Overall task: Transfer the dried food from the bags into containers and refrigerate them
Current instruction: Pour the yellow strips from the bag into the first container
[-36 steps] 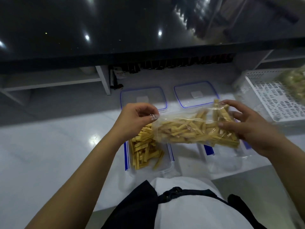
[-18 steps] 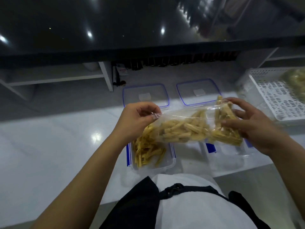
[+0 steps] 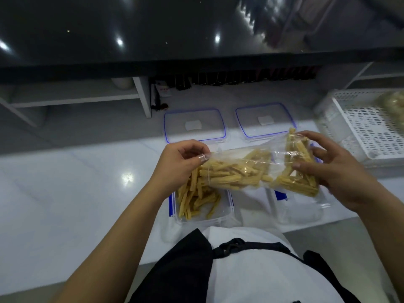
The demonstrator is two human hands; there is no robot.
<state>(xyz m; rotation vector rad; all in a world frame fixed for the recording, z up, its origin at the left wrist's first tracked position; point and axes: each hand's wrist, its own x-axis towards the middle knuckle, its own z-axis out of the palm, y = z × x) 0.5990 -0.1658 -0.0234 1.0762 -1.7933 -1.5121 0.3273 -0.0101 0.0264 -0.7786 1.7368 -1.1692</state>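
While both hands grip the bag [image 3: 251,169], left container [image 3: 220,213] holds sticks [image 3: 194,200]

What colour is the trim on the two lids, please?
Blue, on clear lids; head view.

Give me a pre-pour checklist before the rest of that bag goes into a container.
1. Bag held at both ends, left hand and right hand: ok.
2. Bag mouth open: cannot tell.
3. Left container lid off, partly filled with sticks: ok.
4. Right container lid off, looks empty: ok.
5. Both lids set behind, out of the way: ok.
6. Bag's sticks over one container: not ok, it spans both.
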